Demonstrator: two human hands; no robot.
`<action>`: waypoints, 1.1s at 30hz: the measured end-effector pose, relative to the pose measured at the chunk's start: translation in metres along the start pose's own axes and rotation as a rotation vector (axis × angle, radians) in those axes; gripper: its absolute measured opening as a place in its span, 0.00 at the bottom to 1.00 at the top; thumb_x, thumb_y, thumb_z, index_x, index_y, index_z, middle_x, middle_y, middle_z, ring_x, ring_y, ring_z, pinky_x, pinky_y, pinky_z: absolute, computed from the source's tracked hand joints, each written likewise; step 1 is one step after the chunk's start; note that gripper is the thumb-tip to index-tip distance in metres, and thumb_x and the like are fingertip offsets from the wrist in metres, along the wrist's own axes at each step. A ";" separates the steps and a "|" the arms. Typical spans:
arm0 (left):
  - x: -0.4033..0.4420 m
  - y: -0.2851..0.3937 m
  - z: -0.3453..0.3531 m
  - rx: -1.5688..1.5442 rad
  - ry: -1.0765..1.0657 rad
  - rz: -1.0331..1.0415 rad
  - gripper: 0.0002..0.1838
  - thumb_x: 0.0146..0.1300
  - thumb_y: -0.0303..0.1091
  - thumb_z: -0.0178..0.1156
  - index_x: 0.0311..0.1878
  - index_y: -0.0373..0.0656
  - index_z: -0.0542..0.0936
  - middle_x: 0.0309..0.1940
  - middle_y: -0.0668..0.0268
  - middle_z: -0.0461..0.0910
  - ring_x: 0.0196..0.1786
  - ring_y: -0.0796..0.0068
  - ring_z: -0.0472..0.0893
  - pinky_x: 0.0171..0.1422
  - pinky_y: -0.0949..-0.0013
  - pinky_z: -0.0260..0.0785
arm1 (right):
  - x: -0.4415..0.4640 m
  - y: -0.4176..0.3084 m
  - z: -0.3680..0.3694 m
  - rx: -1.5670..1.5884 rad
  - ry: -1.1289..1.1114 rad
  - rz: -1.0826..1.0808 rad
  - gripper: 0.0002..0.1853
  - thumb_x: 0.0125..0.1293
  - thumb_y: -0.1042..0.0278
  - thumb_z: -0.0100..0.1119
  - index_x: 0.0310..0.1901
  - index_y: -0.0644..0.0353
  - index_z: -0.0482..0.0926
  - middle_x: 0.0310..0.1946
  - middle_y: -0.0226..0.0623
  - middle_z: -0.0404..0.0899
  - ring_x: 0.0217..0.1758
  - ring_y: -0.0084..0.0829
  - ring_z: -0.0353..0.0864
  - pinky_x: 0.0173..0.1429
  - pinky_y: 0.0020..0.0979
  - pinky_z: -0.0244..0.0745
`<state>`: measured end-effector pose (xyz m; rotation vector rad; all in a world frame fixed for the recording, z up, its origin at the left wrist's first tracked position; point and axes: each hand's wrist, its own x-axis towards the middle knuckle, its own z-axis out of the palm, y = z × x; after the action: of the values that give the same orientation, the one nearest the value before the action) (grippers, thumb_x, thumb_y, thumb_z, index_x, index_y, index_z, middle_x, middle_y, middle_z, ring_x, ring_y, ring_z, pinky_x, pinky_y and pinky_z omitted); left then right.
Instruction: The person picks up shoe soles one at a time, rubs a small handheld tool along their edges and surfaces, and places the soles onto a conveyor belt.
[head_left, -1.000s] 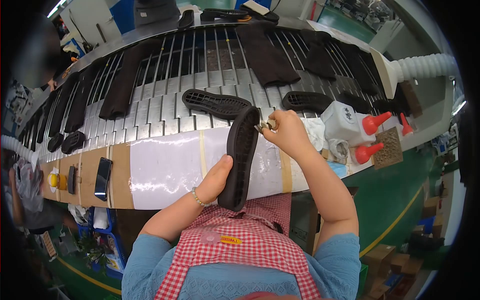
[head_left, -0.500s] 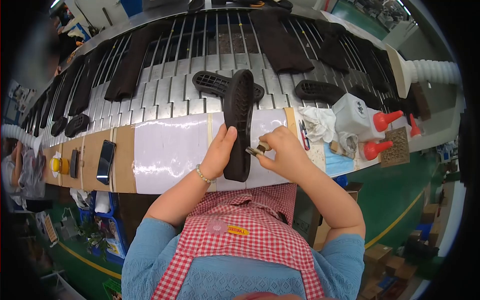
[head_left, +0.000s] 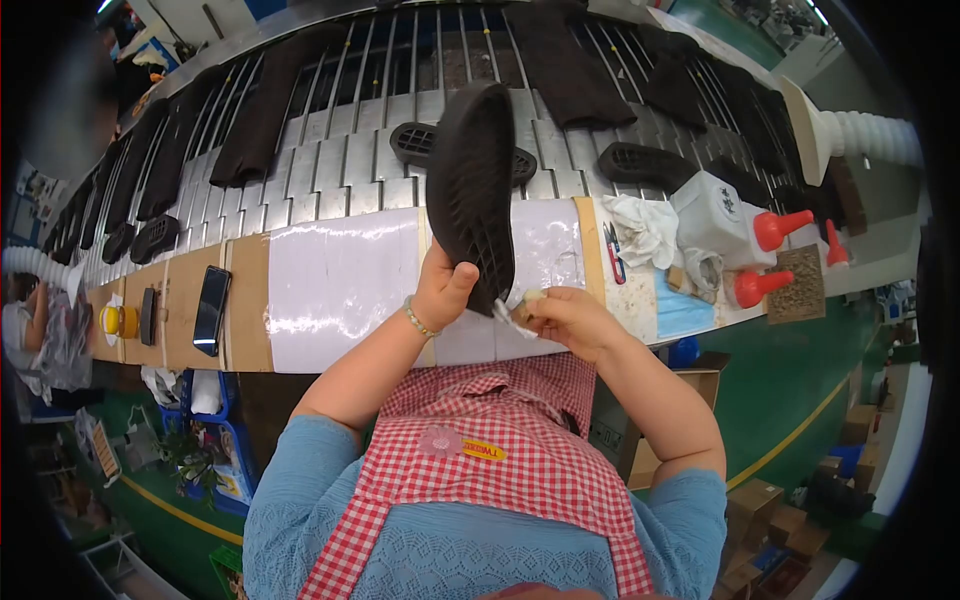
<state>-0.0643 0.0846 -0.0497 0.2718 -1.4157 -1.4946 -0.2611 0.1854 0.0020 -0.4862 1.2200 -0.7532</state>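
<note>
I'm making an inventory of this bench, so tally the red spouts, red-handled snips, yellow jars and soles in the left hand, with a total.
Red spouts: 3
Red-handled snips: 1
Yellow jar: 1
Sole in left hand: 1
Total: 6

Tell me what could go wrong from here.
The left hand alone supports the sole, gripping it near its lower end, so it might tip or twist.
The small tool in the right hand is by the sole's lower end and could slip off.
The phone, near the front edge of the cardboard, might get knocked off.
</note>
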 end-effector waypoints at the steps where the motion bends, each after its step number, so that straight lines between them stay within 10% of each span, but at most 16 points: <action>1: 0.004 -0.001 0.000 0.021 -0.012 0.061 0.41 0.66 0.53 0.60 0.70 0.34 0.57 0.63 0.57 0.71 0.63 0.66 0.73 0.68 0.62 0.66 | 0.000 -0.004 -0.002 -0.006 0.029 -0.101 0.17 0.61 0.61 0.65 0.46 0.64 0.80 0.40 0.31 0.83 0.43 0.20 0.78 0.51 0.25 0.71; 8: 0.010 0.030 -0.022 0.878 -0.025 -0.189 0.20 0.56 0.37 0.71 0.50 0.40 0.81 0.47 0.64 0.82 0.52 0.75 0.79 0.56 0.68 0.72 | -0.007 -0.046 -0.029 -0.037 0.298 -0.627 0.21 0.61 0.71 0.65 0.55 0.65 0.73 0.41 0.32 0.80 0.44 0.19 0.77 0.51 0.23 0.69; 11: 0.004 0.072 -0.036 0.683 -0.277 -0.756 0.35 0.49 0.40 0.76 0.60 0.40 0.75 0.55 0.59 0.79 0.58 0.66 0.78 0.59 0.60 0.73 | -0.005 -0.051 -0.037 -0.146 0.336 -0.642 0.23 0.61 0.73 0.65 0.56 0.65 0.71 0.41 0.32 0.79 0.45 0.19 0.77 0.53 0.23 0.69; 13: -0.015 0.083 -0.053 0.018 -0.230 -0.759 0.42 0.53 0.52 0.71 0.67 0.41 0.69 0.61 0.55 0.74 0.62 0.57 0.75 0.60 0.52 0.72 | 0.001 -0.047 -0.039 -0.198 0.352 -0.695 0.22 0.60 0.72 0.66 0.56 0.65 0.72 0.41 0.32 0.79 0.46 0.20 0.77 0.54 0.25 0.70; 17: -0.038 0.087 -0.050 -0.781 -0.144 -0.721 0.50 0.60 0.76 0.44 0.73 0.44 0.59 0.66 0.50 0.68 0.65 0.39 0.70 0.60 0.34 0.68 | 0.012 -0.050 -0.029 -0.637 0.542 -0.882 0.20 0.56 0.69 0.68 0.50 0.63 0.77 0.39 0.34 0.81 0.47 0.28 0.78 0.55 0.32 0.70; 18: -0.038 0.089 -0.045 -0.807 -0.041 -0.856 0.51 0.63 0.78 0.24 0.74 0.44 0.58 0.67 0.48 0.67 0.64 0.36 0.70 0.59 0.32 0.68 | 0.015 -0.052 -0.025 -0.778 0.609 -0.962 0.19 0.54 0.69 0.68 0.48 0.62 0.78 0.39 0.35 0.81 0.47 0.31 0.79 0.55 0.34 0.70; 33: -0.065 0.049 0.031 -0.656 0.284 -0.962 0.30 0.75 0.59 0.37 0.63 0.44 0.70 0.47 0.66 0.79 0.46 0.75 0.80 0.51 0.67 0.76 | 0.069 -0.072 0.005 -1.317 0.593 -1.204 0.17 0.49 0.65 0.70 0.42 0.60 0.83 0.32 0.37 0.82 0.43 0.42 0.78 0.49 0.40 0.71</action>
<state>-0.0327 0.1631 -0.0295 0.7752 -0.4748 -2.4704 -0.2637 0.0860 0.0091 -2.3465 1.8715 -1.0160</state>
